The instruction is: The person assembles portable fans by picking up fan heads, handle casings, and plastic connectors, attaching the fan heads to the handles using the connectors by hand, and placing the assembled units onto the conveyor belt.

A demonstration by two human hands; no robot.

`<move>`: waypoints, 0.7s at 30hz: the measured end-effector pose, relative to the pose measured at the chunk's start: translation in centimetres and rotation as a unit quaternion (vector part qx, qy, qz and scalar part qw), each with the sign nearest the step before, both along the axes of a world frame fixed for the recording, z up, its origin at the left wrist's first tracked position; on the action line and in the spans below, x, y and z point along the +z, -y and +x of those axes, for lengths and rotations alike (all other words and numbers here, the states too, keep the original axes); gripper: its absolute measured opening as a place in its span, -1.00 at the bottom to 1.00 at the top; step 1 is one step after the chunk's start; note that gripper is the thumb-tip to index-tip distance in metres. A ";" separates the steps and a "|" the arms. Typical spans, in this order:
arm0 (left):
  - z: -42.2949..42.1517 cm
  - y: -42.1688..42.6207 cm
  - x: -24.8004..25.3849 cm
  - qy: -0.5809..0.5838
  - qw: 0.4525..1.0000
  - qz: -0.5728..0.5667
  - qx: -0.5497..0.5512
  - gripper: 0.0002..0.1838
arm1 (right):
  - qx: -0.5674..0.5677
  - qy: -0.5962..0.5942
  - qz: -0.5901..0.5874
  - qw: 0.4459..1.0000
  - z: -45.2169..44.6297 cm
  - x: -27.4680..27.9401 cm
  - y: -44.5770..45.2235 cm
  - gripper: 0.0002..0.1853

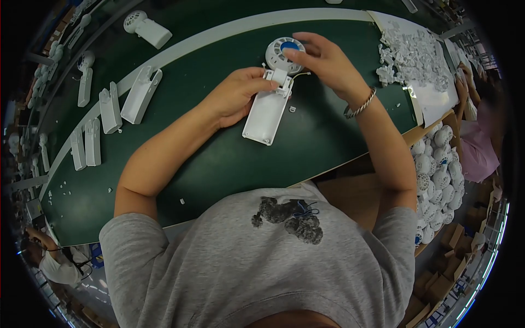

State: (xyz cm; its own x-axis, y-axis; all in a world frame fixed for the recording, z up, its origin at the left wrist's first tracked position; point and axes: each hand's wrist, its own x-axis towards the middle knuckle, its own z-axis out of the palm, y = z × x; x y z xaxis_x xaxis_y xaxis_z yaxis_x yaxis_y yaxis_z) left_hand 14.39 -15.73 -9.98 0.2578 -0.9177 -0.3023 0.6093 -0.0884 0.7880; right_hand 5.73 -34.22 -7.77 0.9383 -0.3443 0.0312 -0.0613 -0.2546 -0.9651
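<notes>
A white plastic handle housing [264, 119] lies tilted over the green table, its upper end pinched by my left hand [239, 94], thumb across the top. Joined or held against that end is a round white fan head [273, 52] with a blue centre. My right hand [326, 61] closes on the fan head's right side, thumb over its face and fingers behind. A thin pale wire [302, 74] sticks out to the right near the joint. Just right of the housing rests a small white plastic piece [292, 109].
Several white handle shells [141, 95] lie on the left of the green table [213, 158]. A complete-looking handheld fan [147, 28] sits at the back left. Small clear parts [413, 57] are heaped at the right. Below them, a box holds many fan heads [437, 175]. Other people work at both sides.
</notes>
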 end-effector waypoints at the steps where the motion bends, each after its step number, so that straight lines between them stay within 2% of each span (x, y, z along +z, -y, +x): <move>1: -0.1 -0.1 0.0 0.014 1.000 -0.002 0.003 -0.68 | 0.036 0.007 0.018 0.999 0.2 0.3 -0.4 -0.40; 3: -0.2 -0.4 0.1 0.042 0.999 -0.006 0.012 -0.67 | -0.009 0.143 -0.206 0.968 -1.3 1.9 -2.4 -0.42; 4: -0.2 -0.4 0.2 0.061 0.998 -0.003 0.009 -0.68 | 0.000 0.203 -0.356 0.912 -2.0 3.2 -2.9 -0.41; 6: 0.0 -0.3 1.0 0.106 0.994 0.005 0.014 -0.69 | -0.010 0.138 -0.266 0.954 -2.7 3.4 -2.2 -0.42; 7: 1.1 0.3 0.9 0.127 0.992 -0.025 0.012 -0.64 | -0.036 0.082 -0.244 0.966 -2.4 2.7 -1.1 -0.42; 9: 4.8 2.1 1.8 0.107 0.993 -0.039 0.036 -0.62 | -0.072 0.084 -0.370 0.922 -2.5 3.0 -0.2 -0.46; 11: 10.6 4.6 1.8 0.119 0.991 -0.023 0.049 -0.65 | -0.024 0.082 -0.349 0.933 -1.8 4.1 -1.1 -0.52; 12: 12.2 5.8 2.5 0.116 0.989 -0.008 0.096 -0.67 | -0.004 0.086 -0.343 0.935 -1.3 4.4 -1.8 -0.53; 16: 22.6 11.0 -0.4 0.200 0.951 0.120 0.204 -0.79 | 0.094 0.094 -0.312 0.941 0.5 4.6 -5.0 -0.65; 17: 23.4 10.7 -0.7 0.220 0.940 0.141 0.219 -0.79 | 0.113 0.152 -0.326 0.926 1.4 4.0 -5.9 -0.71; 19: 24.9 10.0 -1.0 0.257 0.921 0.171 0.238 -0.80 | 0.168 0.159 -0.307 0.923 2.8 3.0 -8.1 -0.74; 21: 25.5 8.2 -0.5 0.293 0.906 0.175 0.249 -0.80 | 0.197 0.217 -0.323 0.900 4.6 2.1 -10.7 -0.78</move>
State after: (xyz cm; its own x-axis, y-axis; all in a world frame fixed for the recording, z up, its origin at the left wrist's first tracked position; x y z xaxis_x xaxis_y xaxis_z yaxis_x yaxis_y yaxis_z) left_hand 39.93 -23.91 -10.50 0.8247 -0.5166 -0.2301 0.1287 -0.2248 0.9659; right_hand 10.36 -23.52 -5.67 0.8346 0.2343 0.4984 0.5041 -0.6897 -0.5198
